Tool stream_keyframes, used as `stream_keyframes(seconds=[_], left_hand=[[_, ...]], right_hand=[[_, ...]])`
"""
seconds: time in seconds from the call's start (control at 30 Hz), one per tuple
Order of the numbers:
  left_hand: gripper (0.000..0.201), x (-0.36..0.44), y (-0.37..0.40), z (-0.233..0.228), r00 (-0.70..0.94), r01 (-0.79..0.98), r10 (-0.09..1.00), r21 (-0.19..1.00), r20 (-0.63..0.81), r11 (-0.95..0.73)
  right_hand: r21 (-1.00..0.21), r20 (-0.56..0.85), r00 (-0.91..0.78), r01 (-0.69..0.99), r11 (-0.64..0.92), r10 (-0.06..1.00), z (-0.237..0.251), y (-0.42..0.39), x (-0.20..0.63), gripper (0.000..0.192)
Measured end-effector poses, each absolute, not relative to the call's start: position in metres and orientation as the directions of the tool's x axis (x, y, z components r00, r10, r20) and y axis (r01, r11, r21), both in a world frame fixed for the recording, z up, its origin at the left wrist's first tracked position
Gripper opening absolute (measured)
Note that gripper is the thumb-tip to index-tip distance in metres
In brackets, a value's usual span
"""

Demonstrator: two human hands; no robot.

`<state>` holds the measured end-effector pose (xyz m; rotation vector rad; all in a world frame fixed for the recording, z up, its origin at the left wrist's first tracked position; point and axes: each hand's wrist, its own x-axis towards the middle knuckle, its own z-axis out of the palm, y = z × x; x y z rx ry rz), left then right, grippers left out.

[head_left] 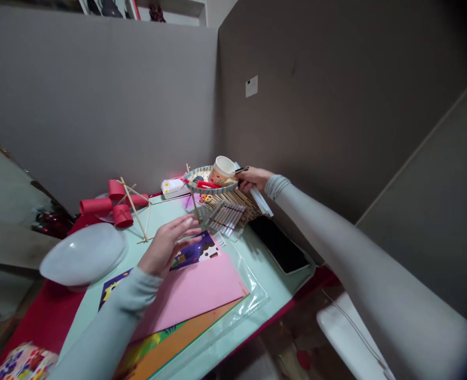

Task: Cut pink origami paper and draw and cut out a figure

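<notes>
My right hand (252,178) reaches to the far right corner of the table and grips a dark pen at the rim of a small woven basket (198,183). A paper cup (222,170) lies tilted in that basket. My left hand (166,244) hovers open, fingers spread, just above a pink sheet (196,290) and a purple printed card (196,252). In front of the basket lies a bundle of wooden sticks (227,211).
A frame of thin skewers (135,212) with red paper rolls (117,207) stands at the back left. A white bowl (81,256) sits upside down at the left. A black phone (279,244) lies at the right edge. Grey partition walls close off the back and right.
</notes>
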<state>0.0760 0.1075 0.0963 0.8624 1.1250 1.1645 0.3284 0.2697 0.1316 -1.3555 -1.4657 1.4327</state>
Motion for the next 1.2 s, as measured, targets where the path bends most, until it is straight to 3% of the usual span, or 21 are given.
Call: stream_keyframes(seconds=[0.07, 0.3, 0.43, 0.77, 0.93, 1.07, 1.2], left_hand=[[0.02, 0.09, 0.128, 0.093, 0.031, -0.354, 0.967, 0.902, -0.253, 0.247], [0.015, 0.106, 0.133, 0.073, 0.07, -0.604, 0.974, 0.768, -0.216, 0.214], [0.009, 0.101, 0.124, 0.065, 0.026, -0.639, 0.969, 0.742, -0.244, 0.204], [0.021, 0.076, 0.105, 0.048, -0.14, -0.672, 0.945, 0.729, -0.295, 0.128], [0.022, 0.063, 0.103, 0.05, -0.217, -0.684, 0.933, 0.727, -0.286, 0.064], [0.023, 0.056, 0.102, 0.055, -0.247, -0.695, 0.919, 0.717, -0.306, 0.052], [0.024, 0.05, 0.103, 0.054, -0.267, -0.69, 0.907, 0.722, -0.326, 0.057]], right_hand=[[-0.953, -0.229, -0.22, 0.249, -0.172, 0.948, 0.12, 0.262, 0.325, 0.034], [-0.923, -0.255, -0.233, 0.348, -0.164, 0.938, 0.092, 0.234, 0.318, 0.033], [-0.905, -0.242, -0.274, 0.41, -0.114, 0.931, 0.085, 0.222, 0.312, 0.029], [-0.822, -0.208, -0.44, 0.563, 0.088, 0.873, 0.084, 0.223, 0.286, 0.03], [-0.668, -0.132, -0.318, 0.729, 0.153, 0.939, 0.092, 0.264, 0.299, 0.031], [-0.466, 0.01, -0.169, 0.871, 0.154, 0.986, 0.088, 0.306, 0.318, 0.032], [-0.271, 0.121, -0.148, 0.946, 0.176, 0.982, 0.065, 0.339, 0.324, 0.036]])
